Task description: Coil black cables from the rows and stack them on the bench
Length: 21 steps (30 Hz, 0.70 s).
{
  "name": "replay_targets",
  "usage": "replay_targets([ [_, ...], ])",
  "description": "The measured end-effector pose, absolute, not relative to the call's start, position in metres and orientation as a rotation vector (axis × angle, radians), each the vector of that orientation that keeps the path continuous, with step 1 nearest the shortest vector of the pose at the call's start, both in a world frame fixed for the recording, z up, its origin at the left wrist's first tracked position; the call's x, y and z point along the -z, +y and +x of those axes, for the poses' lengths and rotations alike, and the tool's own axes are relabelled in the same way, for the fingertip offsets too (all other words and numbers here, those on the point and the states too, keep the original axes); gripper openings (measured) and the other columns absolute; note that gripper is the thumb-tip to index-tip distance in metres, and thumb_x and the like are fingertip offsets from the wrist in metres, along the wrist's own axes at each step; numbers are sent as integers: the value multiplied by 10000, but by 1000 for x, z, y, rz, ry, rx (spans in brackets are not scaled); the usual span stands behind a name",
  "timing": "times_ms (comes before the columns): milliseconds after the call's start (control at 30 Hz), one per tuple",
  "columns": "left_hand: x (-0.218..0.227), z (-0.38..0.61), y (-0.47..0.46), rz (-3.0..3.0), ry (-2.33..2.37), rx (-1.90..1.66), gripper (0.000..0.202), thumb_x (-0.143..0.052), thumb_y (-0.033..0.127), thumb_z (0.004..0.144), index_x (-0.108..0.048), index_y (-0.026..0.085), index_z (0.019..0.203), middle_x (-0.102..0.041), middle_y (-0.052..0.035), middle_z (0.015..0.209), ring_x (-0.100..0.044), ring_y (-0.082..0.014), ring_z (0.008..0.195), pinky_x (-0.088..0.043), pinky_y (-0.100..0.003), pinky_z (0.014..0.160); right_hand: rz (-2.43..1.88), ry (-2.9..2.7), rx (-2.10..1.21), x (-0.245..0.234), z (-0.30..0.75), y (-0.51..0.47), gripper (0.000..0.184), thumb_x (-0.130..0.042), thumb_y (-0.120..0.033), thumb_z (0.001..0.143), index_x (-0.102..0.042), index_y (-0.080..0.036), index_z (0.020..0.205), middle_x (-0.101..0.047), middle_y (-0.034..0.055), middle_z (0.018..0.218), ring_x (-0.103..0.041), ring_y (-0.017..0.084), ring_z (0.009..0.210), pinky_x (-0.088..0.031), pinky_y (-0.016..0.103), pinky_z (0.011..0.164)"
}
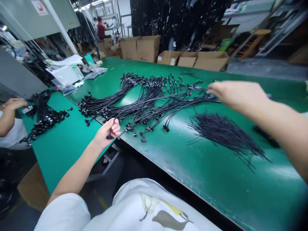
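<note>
My left hand (pixel 109 132) is closed round the connector end of a black cable (pixel 110 137) at the table's front edge. Farther right, my right hand (pixel 225 91) pinches at the far ends of the cables; motion blurs its fingertips, and the exact hold is partly hidden. Between both hands a large spread of black cables (pixel 141 102) with plug ends lies across the green table (pixel 192 166). Below my right hand rests a loose pile of thin black ties (pixel 223 133).
At left, a co-worker's hand (pixel 15 104) is beside another bundle of black cables (pixel 45 115) on an adjoining green table. Cardboard boxes (pixel 149 48) line the far edge. Papers on a white box (pixel 67 72) stand at the back left. A dark object (pixel 266 136) lies under my right forearm.
</note>
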<state>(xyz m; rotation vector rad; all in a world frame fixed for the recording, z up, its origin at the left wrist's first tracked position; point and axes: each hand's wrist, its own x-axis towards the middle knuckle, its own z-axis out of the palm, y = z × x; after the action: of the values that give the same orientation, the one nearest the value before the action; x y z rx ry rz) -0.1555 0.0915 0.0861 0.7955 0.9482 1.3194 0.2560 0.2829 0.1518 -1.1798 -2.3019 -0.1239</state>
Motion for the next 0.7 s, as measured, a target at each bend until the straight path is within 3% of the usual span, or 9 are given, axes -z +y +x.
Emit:
replay_targets([
  [67,-83,-145,98,857,1038,-1317,229,-679,376,809,-580,172,843,-396,44,644,-330,-54,486,-265,-151,397,-1258,-2475,120,-125,255,243,269,-597,-230,873,-502,-198,623,-386,-14,520,-429,112,473,-288,224,502],
  [133,-78,-120,103,1153,1194,-1267,211,-657,376,819,-616,172,855,-484,12,704,-408,-70,532,-313,-174,430,-1282,-2679,58,-106,239,186,170,-615,-154,822,-544,-186,671,-525,27,582,-419,116,445,-197,242,461],
  [200,-73,-85,105,1562,1259,-1195,214,-612,379,848,-646,168,859,-579,-48,844,-539,-130,729,-443,-234,612,-1200,-2801,-41,-102,212,131,81,-625,-158,817,-592,-193,752,-623,38,691,-493,124,506,-190,251,475],
  [267,-68,-51,100,1823,1160,-1051,238,-537,381,897,-646,169,918,-612,-72,922,-562,-170,863,-451,-286,758,-1080,-2962,-71,-112,184,98,118,-520,-177,909,-604,-170,827,-645,61,744,-543,138,569,-174,262,489],
  [333,-64,-28,94,1774,1024,-842,299,-429,393,957,-621,166,989,-573,-22,742,-524,-139,697,-424,-275,682,-1157,-2954,0,-130,172,95,218,-458,-281,971,-604,-143,888,-651,87,792,-577,157,636,-173,259,498],
  [400,-63,-22,89,1534,885,-702,359,-372,415,983,-612,147,997,-403,49,555,-372,-97,508,-341,-238,544,-1291,-2865,52,-142,182,113,327,-452,-418,975,-608,-136,919,-658,101,849,-603,179,713,-199,247,508],
  [500,-69,-36,86,1131,666,-761,345,-458,411,960,-637,117,926,-239,87,505,-224,-61,440,-269,-198,472,-1311,-2732,-70,-138,224,148,348,-471,-461,959,-627,-152,932,-666,93,939,-623,197,828,-305,238,564],
  [600,-86,-58,84,807,558,-976,259,-554,308,924,-659,85,1001,-219,99,506,-167,-39,419,-273,-156,436,-1192,-2547,-340,-108,264,167,295,-485,-407,951,-629,-169,1050,-672,73,1000,-629,187,880,-416,258,691],
  [700,-102,-70,82,609,525,-1232,336,-560,238,916,-595,91,1216,-323,89,550,-212,-22,409,-290,-115,417,-1100,-2455,-434,-73,280,161,316,-462,-379,955,-608,-168,1139,-683,71,1008,-638,181,874,-452,275,739],
])
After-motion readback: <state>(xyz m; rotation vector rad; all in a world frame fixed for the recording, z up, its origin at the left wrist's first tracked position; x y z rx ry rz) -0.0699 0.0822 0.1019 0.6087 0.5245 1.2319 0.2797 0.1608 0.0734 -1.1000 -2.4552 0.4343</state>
